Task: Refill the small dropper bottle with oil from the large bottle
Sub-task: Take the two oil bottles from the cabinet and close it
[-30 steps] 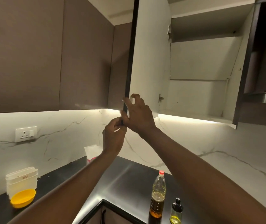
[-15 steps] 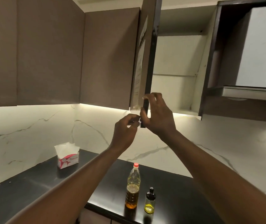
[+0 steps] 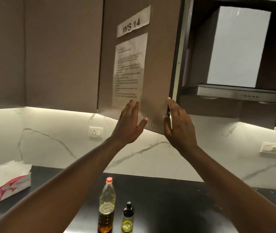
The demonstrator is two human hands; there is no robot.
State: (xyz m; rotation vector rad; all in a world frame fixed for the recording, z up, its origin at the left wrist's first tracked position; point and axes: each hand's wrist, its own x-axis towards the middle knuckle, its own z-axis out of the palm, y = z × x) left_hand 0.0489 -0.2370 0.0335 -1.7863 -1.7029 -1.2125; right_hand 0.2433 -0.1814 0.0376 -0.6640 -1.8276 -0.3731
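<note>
A kitchen corner is seen from a head-worn camera, with both bare arms raised toward a brown wall cabinet door. The left hand is laid flat against the door's face near its lower edge, with the fingers straight and spread and nothing held. The right hand is set along the door's right edge, with the fingers extended upward and the thumb against the edge, so it is also open rather than clasped. A paper label reading "WS 14" and a printed sheet are fixed to the door, but the sheet's text is too blurred to be read.

Below the arms, a large oil bottle with a red cap is stood upright on the black countertop, with amber oil in its lower part. A small dark dropper bottle is stood just beside it on the right, with a little yellow oil at its bottom. Neither bottle is touched by a hand.

A tissue box is seen at the far left of the countertop, a wall socket on the marble backsplash, and a steel range hood at the upper right.
</note>
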